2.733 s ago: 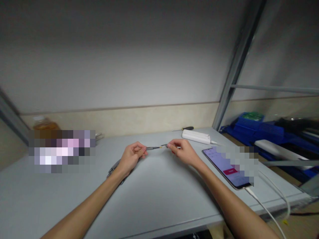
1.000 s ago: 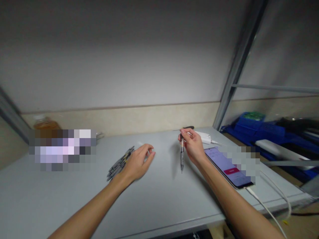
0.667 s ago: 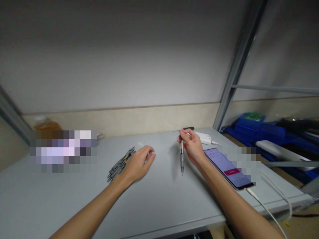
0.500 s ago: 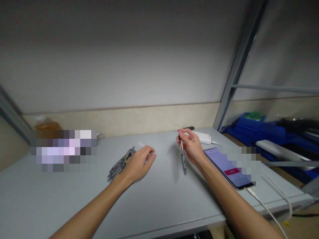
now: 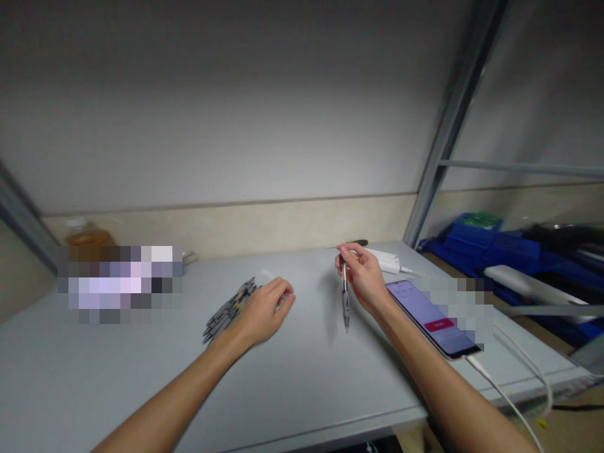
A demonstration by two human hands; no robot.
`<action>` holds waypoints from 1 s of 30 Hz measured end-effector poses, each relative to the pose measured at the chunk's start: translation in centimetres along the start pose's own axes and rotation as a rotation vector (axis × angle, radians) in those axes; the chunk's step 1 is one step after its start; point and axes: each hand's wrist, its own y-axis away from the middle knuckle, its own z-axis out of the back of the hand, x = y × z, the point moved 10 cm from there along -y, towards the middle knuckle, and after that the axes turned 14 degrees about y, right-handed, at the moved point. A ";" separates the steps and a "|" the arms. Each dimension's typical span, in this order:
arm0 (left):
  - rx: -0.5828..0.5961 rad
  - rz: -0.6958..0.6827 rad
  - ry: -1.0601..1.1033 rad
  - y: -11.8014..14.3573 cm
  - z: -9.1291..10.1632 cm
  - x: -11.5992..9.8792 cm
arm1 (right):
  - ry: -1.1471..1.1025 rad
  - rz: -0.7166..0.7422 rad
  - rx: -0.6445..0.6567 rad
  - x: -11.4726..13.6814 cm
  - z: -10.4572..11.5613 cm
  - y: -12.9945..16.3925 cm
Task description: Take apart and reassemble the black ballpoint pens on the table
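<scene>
A green board (image 5: 479, 220) is seen in the blue bin (image 5: 491, 246) at 3 o'clock. A pen (image 5: 345, 301) is pinched upright, tip down, by the right hand (image 5: 364, 279); the left hand (image 5: 262, 309) is laid loosely open on the desk (image 5: 292, 377), touching the pens (image 5: 227, 310) at 9 o'clock.

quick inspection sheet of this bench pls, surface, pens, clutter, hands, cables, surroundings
surface: grey table, bare in front
job's things: pen held upright, tip down; pile of pens lying flat
clutter: phone with screen lit, white power bank, screwdriver, bottle
grippers: right hand pinches the pen top; left hand rests beside the pile
cables: white cable plugged into the phone
surroundings: wall, metal frame post, blue crates
</scene>
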 end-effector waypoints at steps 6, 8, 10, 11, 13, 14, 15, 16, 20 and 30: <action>0.015 0.005 -0.015 0.0 -0.2 0.1 | -0.011 -0.007 0.005 -0.1 0.0 0.1; 0.021 0.007 -0.020 0.1 -0.3 0.1 | -0.033 -0.009 0.002 0.1 0.0 0.1; 0.026 0.006 -0.026 0.1 -0.3 0.0 | -0.037 -0.008 -0.004 0.3 0.0 0.2; 0.026 0.004 -0.032 0.1 -0.3 0.0 | -0.030 -0.010 -0.002 0.3 0.0 0.2; 0.023 0.000 -0.050 0.1 -0.2 0.0 | -0.005 -0.016 0.008 0.2 -0.1 0.2; 0.019 -0.001 -0.061 0.1 -0.2 0.0 | 0.006 -0.014 0.012 0.2 -0.1 0.2; 0.018 -0.001 -0.071 0.1 -0.2 0.0 | 0.013 -0.009 0.011 0.2 -0.1 0.2; 0.018 -0.002 -0.079 0.1 -0.2 0.1 | 0.015 -0.001 0.008 0.2 -0.1 0.2; 0.025 0.002 -0.090 0.1 -0.3 0.1 | -0.030 0.026 0.007 0.4 0.0 0.2; 0.032 0.005 -0.169 0.1 -0.3 0.3 | 0.054 0.064 0.007 0.8 -0.1 0.2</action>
